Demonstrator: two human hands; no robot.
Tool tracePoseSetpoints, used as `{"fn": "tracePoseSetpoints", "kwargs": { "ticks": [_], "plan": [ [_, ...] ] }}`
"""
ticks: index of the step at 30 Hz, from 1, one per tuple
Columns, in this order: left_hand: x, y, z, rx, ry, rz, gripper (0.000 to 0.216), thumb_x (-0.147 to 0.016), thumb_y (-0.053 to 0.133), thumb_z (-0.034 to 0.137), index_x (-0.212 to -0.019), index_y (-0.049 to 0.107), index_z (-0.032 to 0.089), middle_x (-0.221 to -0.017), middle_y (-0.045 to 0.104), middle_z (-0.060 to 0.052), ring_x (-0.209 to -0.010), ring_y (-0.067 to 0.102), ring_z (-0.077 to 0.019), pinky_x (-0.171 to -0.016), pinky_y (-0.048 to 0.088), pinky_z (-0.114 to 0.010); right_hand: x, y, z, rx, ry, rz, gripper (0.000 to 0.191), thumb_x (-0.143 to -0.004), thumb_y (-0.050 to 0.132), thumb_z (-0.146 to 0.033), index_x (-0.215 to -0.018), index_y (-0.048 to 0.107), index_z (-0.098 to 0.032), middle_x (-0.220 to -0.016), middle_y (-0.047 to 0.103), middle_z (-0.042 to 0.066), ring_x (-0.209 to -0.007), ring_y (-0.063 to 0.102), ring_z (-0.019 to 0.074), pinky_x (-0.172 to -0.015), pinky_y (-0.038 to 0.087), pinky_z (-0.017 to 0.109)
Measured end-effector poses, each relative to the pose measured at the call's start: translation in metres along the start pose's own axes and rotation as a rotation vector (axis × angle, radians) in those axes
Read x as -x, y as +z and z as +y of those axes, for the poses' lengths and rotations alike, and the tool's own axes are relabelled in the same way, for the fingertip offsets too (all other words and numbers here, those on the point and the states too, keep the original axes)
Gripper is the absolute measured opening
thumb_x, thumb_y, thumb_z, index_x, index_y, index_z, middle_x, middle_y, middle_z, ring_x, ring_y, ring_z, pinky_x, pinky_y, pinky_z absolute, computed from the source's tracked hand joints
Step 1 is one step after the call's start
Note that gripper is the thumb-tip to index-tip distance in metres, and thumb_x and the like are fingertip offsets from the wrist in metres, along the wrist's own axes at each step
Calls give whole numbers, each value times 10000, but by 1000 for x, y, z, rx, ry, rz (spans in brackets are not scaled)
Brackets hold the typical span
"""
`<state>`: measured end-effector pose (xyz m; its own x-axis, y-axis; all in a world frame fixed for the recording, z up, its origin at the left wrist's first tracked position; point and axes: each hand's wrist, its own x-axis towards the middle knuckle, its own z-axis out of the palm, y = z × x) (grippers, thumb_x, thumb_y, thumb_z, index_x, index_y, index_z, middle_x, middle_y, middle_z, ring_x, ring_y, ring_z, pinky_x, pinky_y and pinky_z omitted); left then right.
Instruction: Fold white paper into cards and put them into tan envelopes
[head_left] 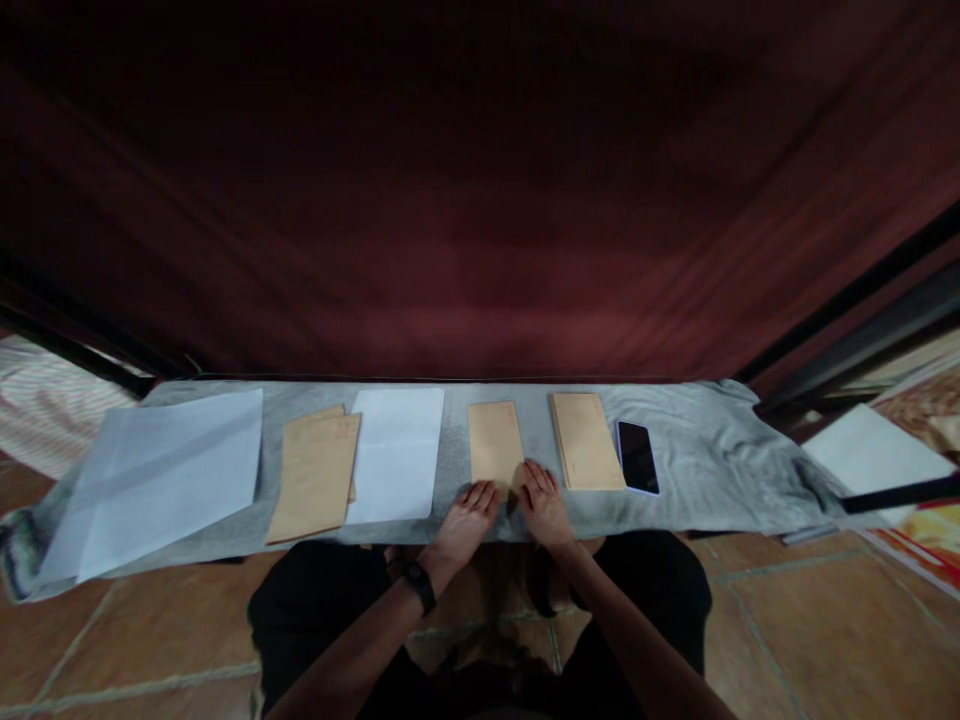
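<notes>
A brown paper envelope lies upright to me on the grey cloth, with small red print at its upper right. My left hand, a dark band on its wrist, rests its fingers on the envelope's lower left corner. At the lower right edge, the fingers of my right hand lie flat on the paper. Both hands look open, and neither grasps anything that I can see. Right of them sits a neat stack of brown envelopes. To the left are white paper sheets and a looser pile of brown envelopes.
Grey cloth covers the narrow bench. A phone lies beside the envelope stack. Large white sheets overhang the bench's left front edge. A dark red panel rises behind. My knees are close under the front edge.
</notes>
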<state>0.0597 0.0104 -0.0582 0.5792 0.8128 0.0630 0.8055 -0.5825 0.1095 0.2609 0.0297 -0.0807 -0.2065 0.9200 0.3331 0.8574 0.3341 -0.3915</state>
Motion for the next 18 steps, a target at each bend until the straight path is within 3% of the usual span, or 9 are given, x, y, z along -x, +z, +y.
{"fn": "tracePoseSetpoints", "kwargs": {
  "ticks": [6,11,14,18],
  "plan": [
    [-2,-4,-7,-10,36,-5,542,-891,432,11,-1398,531,176,-1418,580,-168,-1359,514,-271,-1073,464,-454,10,3,-3,-9,-36,-14,489,-968,393,-157,-1437,525,-199,-1435,578,105,-1350,502,226,-1147,377,470],
    [1,-5,1,-11,-5,20,490,-900,436,14,-1355,566,142,-1434,569,-163,-1363,511,-257,-1088,449,-415,-5,-7,0,-60,-81,-91,442,-1009,380,-220,-1415,548,-173,-1432,584,103,-1352,505,220,-1157,382,454],
    [0,-2,12,27,-3,68,429,-952,440,105,-1364,559,123,-1450,556,-158,-1391,477,-259,-1149,388,-443,-24,-10,-1,-72,-185,-212,448,-1032,353,-249,-1441,523,-178,-1505,516,82,-1410,444,216,-1187,341,455],
    [0,2,20,95,-1,115,440,-1019,425,300,-1443,497,206,-1505,515,-85,-1427,428,-241,-1203,307,-479,-51,-6,2,-25,-299,-313,454,-1030,359,-224,-1460,503,-235,-1568,430,47,-1444,397,201,-1203,297,443]
  ]
}}
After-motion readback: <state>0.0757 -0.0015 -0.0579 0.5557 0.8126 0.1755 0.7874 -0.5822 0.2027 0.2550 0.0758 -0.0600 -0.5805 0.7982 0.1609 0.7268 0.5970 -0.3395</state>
